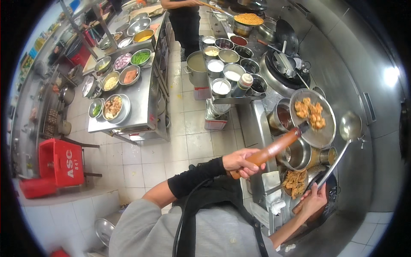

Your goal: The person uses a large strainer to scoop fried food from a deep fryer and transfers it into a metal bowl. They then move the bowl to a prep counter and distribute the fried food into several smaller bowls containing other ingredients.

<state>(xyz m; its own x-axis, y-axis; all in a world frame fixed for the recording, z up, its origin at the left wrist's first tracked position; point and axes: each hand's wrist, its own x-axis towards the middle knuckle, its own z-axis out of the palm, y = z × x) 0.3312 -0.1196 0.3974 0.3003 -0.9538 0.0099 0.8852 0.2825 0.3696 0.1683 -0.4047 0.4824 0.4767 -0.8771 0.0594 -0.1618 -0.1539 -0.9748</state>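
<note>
My left hand (244, 163) grips the thick wooden handle (273, 149) of a round strainer. Golden fried pieces (316, 120) rest on the strainer's disc (322, 137), which is held over metal pots at the cooking range. In my right hand (314, 198) is the handle of a long metal ladle (350, 127); its bowl points away from me, right of the strainer. Beneath the strainer stand a steel pot (305, 157) and a pot of reddish-brown sauce (283, 116). More browned fried food (294, 183) lies near my right hand, beside a dark wok (332, 184).
Seasoning containers (228, 55) and a squeeze bottle (243, 85) crowd a metal shelf ahead. Another wok (282, 72) sits beyond. A co-worker (184, 25) holds a strainer heaped with orange-yellow food (249, 19). Ingredient bowls (113, 107) stand on a steel table (141, 109) leftward.
</note>
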